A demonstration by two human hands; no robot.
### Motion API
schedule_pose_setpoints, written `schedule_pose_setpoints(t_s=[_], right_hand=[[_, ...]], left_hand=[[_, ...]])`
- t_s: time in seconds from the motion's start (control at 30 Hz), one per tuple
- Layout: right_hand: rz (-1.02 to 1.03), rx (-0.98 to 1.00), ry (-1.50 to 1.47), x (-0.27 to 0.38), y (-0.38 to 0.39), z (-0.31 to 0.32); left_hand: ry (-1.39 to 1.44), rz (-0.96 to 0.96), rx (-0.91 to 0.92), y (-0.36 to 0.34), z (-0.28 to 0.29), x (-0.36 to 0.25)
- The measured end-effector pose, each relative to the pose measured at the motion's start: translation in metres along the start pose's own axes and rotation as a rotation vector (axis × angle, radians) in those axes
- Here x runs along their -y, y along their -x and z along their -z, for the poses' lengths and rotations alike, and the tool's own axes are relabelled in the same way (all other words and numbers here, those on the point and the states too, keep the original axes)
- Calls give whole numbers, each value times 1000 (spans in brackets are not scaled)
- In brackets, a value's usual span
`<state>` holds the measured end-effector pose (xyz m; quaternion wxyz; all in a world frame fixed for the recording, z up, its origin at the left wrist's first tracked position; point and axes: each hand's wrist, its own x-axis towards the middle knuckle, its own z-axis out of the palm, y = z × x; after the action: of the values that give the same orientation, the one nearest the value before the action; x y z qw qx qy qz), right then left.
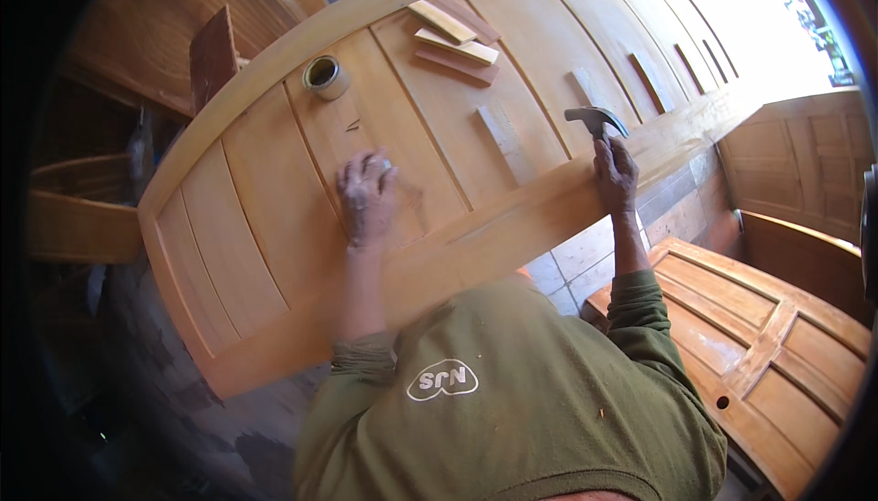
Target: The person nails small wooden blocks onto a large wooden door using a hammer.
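Observation:
A large light-wood door point(274, 217) with long grooves lies flat in front of me. My right hand point(615, 176) is wrapped round the handle of a claw hammer point(594, 120), its dark metal head raised above the door's near edge rail. Over the door's left-middle boards is my left hand point(368, 197), blurred by motion with its fingers bent. A pale spot shows at its fingertips, too small to name. Just beyond that hand, a few thin dark pieces point(353, 125) lie on the board. An open round can point(326, 78) with dark contents stands farther back.
Several short wood strips point(457, 42) are piled near the door's far rail. Greyish flat strips point(503, 141) lie on the boards left of the hammer. Another panelled door point(732, 345) is at the lower right. Wooden panels point(174, 25) stand at the far left.

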<state>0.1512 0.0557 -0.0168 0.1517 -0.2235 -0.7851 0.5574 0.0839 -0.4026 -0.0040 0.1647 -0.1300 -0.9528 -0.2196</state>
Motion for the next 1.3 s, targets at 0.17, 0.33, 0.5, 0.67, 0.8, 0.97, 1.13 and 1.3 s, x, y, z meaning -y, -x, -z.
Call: schedule_pose_setpoints(t_s=[0.17,0.33,0.5,0.67,0.8,0.97,1.13,1.3], right_hand=[[60,14,-14,19,3,-4],[6,-3,-67,21,2,7],[21,25,-60,29,3,-4],[86,-22,-18,33,2,9],[114,5,-19,33,2,5],[139,0,-35,33,-1,12],[97,34,-56,30,-1,9],[23,52,-127,32,1,7]], left_hand=[[-102,-19,-157,-27,4,19],[99,-214,-216,-110,-38,-48],[273,331,-84,-193,-100,-48],[-45,436,-157,-253,-131,-70],[-77,488,93,-289,-130,-55],[404,533,59,-303,-137,-57],[1257,475,-145,-278,-117,-56],[2320,375,200,-192,-75,-64]])
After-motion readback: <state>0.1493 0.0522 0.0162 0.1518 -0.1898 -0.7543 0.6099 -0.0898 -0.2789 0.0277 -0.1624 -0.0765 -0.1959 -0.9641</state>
